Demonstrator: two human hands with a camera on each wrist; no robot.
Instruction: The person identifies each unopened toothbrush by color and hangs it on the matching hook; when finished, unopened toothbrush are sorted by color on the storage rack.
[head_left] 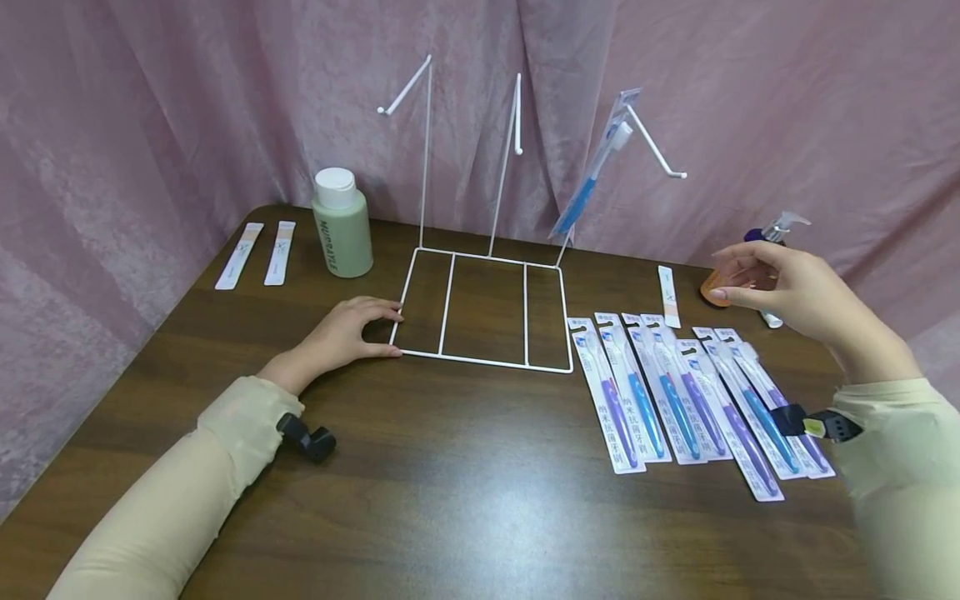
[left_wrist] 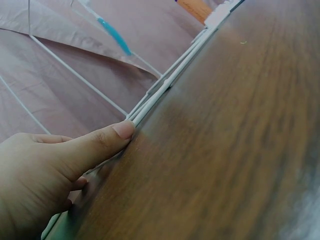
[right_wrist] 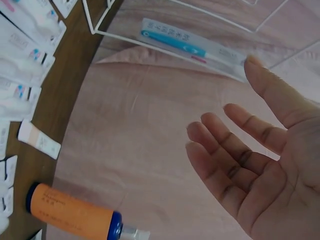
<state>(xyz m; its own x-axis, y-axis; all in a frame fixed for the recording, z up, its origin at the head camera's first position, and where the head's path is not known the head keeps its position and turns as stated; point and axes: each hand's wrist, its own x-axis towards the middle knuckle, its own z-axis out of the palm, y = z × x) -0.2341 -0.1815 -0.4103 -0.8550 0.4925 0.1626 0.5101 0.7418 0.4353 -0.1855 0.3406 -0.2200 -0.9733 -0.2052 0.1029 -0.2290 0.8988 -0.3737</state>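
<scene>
A pink curtain (head_left: 247, 83) is hanging behind a brown table (head_left: 465, 483), where a white wire rack (head_left: 483, 361) with three hooked uprights is standing. Packaged toothbrushes (head_left: 633, 387) are lying in a row to its right, some overlapping. The left hand (head_left: 341, 332) is resting at the rack's front left corner, thumb and fingers lying apart and touching the wires. The right hand (head_left: 798, 287) is hovering above the table's right side, half open with fingers bending loosely, holding nothing. A green bottle (head_left: 345, 232) is standing left of the rack; an orange bottle (head_left: 712, 290) is showing partly behind the right hand. One blue-handled toothbrush (head_left: 579, 204) is hanging, packaged, from the rack's right hook. Three small packets (head_left: 280, 252) are lying about, two beside the green bottle, one near the row's far end.
</scene>
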